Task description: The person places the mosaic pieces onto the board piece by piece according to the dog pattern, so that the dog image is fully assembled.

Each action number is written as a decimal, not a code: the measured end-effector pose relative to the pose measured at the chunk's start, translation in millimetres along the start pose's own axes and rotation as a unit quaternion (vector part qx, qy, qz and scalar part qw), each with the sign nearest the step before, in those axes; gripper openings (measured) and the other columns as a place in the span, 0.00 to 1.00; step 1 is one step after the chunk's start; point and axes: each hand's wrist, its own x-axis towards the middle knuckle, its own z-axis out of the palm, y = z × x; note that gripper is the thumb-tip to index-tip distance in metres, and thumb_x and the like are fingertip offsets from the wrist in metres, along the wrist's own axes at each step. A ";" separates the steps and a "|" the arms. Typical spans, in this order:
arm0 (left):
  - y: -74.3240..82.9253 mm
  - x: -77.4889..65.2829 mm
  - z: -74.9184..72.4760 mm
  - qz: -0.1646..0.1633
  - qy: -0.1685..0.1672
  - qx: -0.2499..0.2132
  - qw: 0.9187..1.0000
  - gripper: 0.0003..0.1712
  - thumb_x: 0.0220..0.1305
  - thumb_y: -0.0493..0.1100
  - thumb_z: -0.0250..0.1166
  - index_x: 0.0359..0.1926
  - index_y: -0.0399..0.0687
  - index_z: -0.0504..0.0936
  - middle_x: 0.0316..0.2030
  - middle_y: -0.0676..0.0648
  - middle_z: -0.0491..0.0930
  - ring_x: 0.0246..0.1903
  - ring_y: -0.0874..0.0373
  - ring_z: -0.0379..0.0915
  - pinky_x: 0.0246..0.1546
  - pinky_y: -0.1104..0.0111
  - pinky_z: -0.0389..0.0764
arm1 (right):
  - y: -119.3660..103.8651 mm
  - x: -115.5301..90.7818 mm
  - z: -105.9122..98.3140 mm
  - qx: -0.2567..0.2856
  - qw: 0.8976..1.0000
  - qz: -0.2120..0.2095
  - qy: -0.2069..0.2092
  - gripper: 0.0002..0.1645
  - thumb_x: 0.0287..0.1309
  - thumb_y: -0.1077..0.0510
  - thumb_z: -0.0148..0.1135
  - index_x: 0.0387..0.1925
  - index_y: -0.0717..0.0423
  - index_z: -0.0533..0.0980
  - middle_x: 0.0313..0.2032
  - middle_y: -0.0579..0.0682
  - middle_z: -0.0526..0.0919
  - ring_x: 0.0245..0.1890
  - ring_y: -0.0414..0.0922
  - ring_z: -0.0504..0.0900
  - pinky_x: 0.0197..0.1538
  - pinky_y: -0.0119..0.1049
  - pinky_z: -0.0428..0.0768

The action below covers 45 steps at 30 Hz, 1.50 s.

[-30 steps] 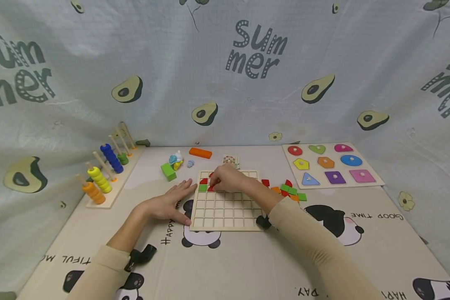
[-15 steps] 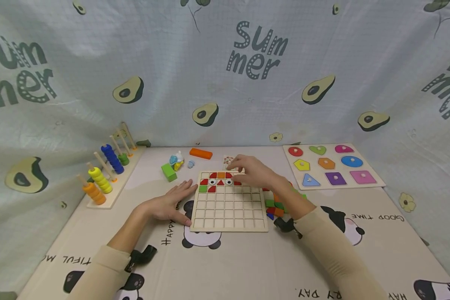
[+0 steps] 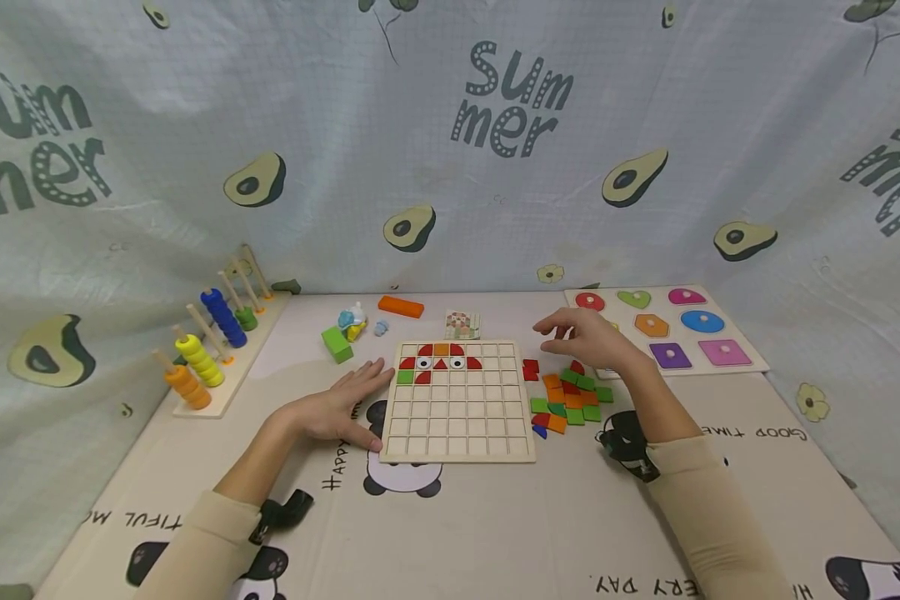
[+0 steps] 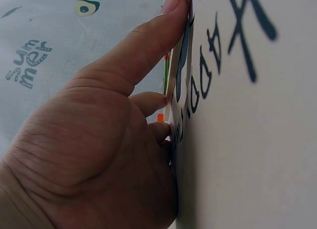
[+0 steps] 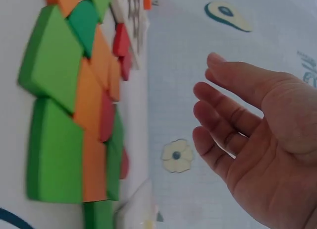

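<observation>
A wooden grid board [image 3: 457, 417] lies in the middle of the table. Its upper left cells hold red, orange and green tiles, two of them with eyes [image 3: 423, 363]. My left hand [image 3: 337, 406] rests flat beside the board, thumb and fingertips at its left edge; the left wrist view shows the thumb [image 4: 153, 43] along that edge. Beyond the board's right side, my right hand [image 3: 588, 335] hovers with loosely bent fingers and nothing in them. Below it lies a pile of loose tiles [image 3: 573, 398], green, orange and red, also large in the right wrist view as green tiles [image 5: 57, 152].
A small pattern card [image 3: 462, 325] lies behind the board. At left stands a peg stacker [image 3: 221, 383] with coloured rings. Toward the back are a green block [image 3: 337, 343], an orange block [image 3: 401, 306] and a small figurine [image 3: 352, 319]. A shape puzzle [image 3: 697, 358] lies at right.
My right hand has lifted from the board's upper cells and moved right, over the area by the loose tiles, uncovering the placed tiles and the card. My left hand has stayed still.
</observation>
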 end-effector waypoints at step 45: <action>-2.8 0.2 0.0 0.002 0.001 -0.002 1.000 0.67 0.40 0.66 0.75 0.76 0.61 0.46 0.76 0.51 0.32 0.74 0.45 0.23 0.70 0.44 0.33 | -68.3 61.5 89.4 -0.015 0.991 -0.108 -0.082 0.04 0.52 0.59 0.72 0.29 0.50 0.82 0.27 0.40 0.83 0.27 0.38 0.78 0.33 0.31 0.79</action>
